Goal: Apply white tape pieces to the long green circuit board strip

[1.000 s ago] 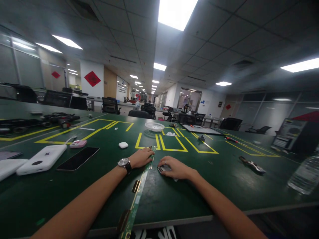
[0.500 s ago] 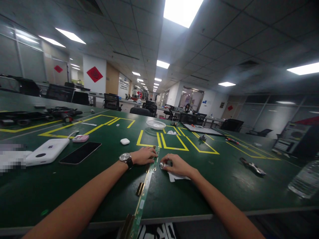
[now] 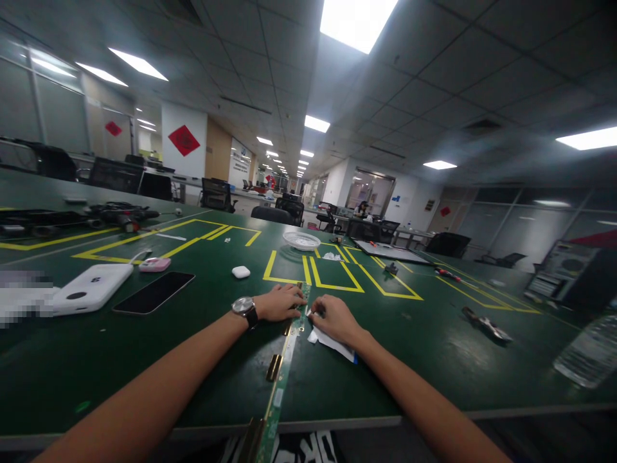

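A long, narrow green circuit board [image 3: 278,393] with gold-brown flaps runs from the table's front edge up between my hands. My left hand [image 3: 280,302], below a wristwatch [image 3: 243,307], lies over the board's far end with its fingers spread on it. Just right of the board, my right hand [image 3: 333,316] is closed with its fingertips pinched on a small white piece, close to the board's edge. White paper [image 3: 335,345] with a blue corner lies on the table partly under my right hand.
To the left are a black phone [image 3: 155,292], a white power bank [image 3: 94,287] and a white case [image 3: 241,272]. A white basket [image 3: 301,241] stands ahead. On the right are a metal tool [image 3: 486,325] and a plastic bottle [image 3: 589,352].
My right hand has moved slightly left, to the board's edge, and its fingers have drawn closer together. More of the white paper shows under it. My left hand has hardly moved.
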Demonstrator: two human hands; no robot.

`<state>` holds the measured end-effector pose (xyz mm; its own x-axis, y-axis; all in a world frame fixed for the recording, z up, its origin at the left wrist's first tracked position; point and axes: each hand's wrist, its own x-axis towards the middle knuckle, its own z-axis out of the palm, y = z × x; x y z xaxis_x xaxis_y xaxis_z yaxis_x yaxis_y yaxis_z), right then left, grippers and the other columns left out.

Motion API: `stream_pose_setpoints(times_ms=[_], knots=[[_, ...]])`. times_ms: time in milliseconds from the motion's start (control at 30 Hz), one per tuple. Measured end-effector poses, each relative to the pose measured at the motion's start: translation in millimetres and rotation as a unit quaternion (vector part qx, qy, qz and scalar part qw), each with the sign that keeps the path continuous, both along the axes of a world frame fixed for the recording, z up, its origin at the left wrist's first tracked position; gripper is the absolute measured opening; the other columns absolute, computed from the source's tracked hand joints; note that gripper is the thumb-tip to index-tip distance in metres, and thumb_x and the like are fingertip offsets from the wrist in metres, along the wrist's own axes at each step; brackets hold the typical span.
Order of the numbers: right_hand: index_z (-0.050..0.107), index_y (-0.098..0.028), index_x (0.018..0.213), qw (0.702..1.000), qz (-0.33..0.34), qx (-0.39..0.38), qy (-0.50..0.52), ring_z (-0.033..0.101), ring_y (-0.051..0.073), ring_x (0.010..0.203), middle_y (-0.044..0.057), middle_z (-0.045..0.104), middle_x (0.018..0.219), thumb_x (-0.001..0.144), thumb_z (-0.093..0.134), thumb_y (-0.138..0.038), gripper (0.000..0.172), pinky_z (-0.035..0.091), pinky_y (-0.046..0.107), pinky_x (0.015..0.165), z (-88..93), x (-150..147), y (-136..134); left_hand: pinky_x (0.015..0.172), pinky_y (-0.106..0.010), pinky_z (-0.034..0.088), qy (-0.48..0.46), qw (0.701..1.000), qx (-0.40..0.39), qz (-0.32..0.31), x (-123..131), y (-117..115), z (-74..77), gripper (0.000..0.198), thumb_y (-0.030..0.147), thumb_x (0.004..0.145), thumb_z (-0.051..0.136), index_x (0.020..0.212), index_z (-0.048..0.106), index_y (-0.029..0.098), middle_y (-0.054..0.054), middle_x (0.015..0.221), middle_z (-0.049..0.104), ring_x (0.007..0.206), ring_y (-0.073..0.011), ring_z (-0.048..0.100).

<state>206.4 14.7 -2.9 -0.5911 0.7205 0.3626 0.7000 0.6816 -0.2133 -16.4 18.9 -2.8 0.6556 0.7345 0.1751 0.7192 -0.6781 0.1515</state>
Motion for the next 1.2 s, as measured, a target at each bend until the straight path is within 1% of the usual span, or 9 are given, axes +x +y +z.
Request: stream_pose_setpoints(times_ms=[133,367,467,633,767,900,1000,1133,1200], knots=[[0.069,-0.019,0.084,1.000,0.002,-0.008,-0.005,0.057,0.016,0.075,0.004,0.065,0.079,0.079,0.065,-0.026,0.009,0.039,0.026,0.068,1.6,-0.2,0.6,0.100,-0.045,0.034,0.006,1.000,-0.016,-0.005,1.4,-4.4,4.4,0.037,0.033,0.093,0.055,0.129,0.057,0.029,-0.007,0.138,0.051,0.128,-0.0313,0.044],[0.070,-0.018,0.084,0.996,0.091,-0.014,0.003,0.060,0.016,0.078,0.004,0.067,0.083,0.082,0.067,-0.027,0.010,0.042,0.025,0.072,3.3,6.1,10.4,0.102,-0.042,0.035,0.000,0.999,-0.039,-0.032,0.8,-4.0,5.5,0.039,0.029,0.095,0.050,0.135,0.053,0.030,-0.006,0.144,0.048,0.132,-0.0278,0.042],[0.070,-0.018,0.083,0.993,0.116,-0.019,0.003,0.060,0.015,0.079,0.003,0.068,0.083,0.083,0.066,-0.026,0.010,0.042,0.025,0.074,6.2,8.0,11.5,0.103,-0.043,0.035,0.002,0.998,-0.045,-0.034,0.5,-4.5,7.1,0.041,0.029,0.095,0.051,0.136,0.052,0.028,-0.007,0.145,0.048,0.133,-0.0286,0.042],[0.070,-0.018,0.082,0.991,0.135,-0.016,0.001,0.062,0.015,0.081,0.003,0.070,0.084,0.085,0.066,-0.028,0.011,0.043,0.025,0.076,2.9,8.2,15.4,0.104,-0.044,0.035,-0.004,0.998,-0.042,-0.054,0.4,-5.1,9.1,0.039,0.027,0.095,0.052,0.134,0.054,0.028,-0.007,0.144,0.049,0.132,-0.0299,0.043],[0.071,-0.018,0.083,0.990,0.140,0.000,0.007,0.063,0.017,0.084,0.005,0.071,0.085,0.086,0.066,-0.031,0.014,0.045,0.027,0.080,-1.7,10.0,19.6,0.105,-0.043,0.035,-0.001,0.998,-0.044,-0.053,-0.4,-3.6,5.9,0.039,0.027,0.095,0.052,0.134,0.054,0.026,-0.008,0.145,0.047,0.134,-0.0304,0.041],[0.072,-0.019,0.090,0.984,0.175,-0.007,0.007,0.062,0.019,0.094,0.006,0.071,0.096,0.089,0.062,-0.033,0.017,0.046,0.030,0.086,7.9,14.0,16.7,0.108,-0.043,0.033,-0.053,0.996,-0.060,-0.047,-4.2,0.6,-0.5,0.050,0.030,0.093,0.054,0.142,0.044,0.026,-0.008,0.145,0.048,0.133,-0.0294,0.043],[0.071,-0.020,0.105,0.977,0.213,-0.013,0.019,0.059,0.018,0.108,0.007,0.068,0.112,0.095,0.051,-0.033,0.025,0.043,0.031,0.097,16.0,12.9,11.6,0.110,-0.041,0.031,-0.099,0.990,-0.094,-0.020,-8.0,5.4,-2.9,0.058,0.037,0.094,0.051,0.147,0.035,0.021,-0.010,0.147,0.044,0.133,-0.0282,0.043],[0.064,-0.019,0.124,0.969,0.241,-0.022,-0.048,0.055,0.017,0.119,0.008,0.061,0.130,0.099,0.040,-0.031,0.036,0.038,0.030,0.105,16.7,8.3,14.7,0.110,-0.035,0.032,-0.206,0.975,-0.087,0.006,-13.9,9.7,1.3,0.054,0.039,0.098,0.040,0.148,0.033,0.020,-0.008,0.148,0.044,0.129,-0.0233,0.048],[0.061,-0.018,0.127,0.974,0.213,-0.016,-0.072,0.054,0.017,0.121,0.008,0.059,0.134,0.101,0.034,-0.031,0.040,0.037,0.030,0.105,16.1,12.7,24.4,0.111,-0.035,0.032,-0.233,0.970,-0.061,0.022,-17.4,10.9,4.4,0.051,0.038,0.098,0.037,0.146,0.036,0.021,-0.008,0.147,0.045,0.127,-0.0227,0.049]])
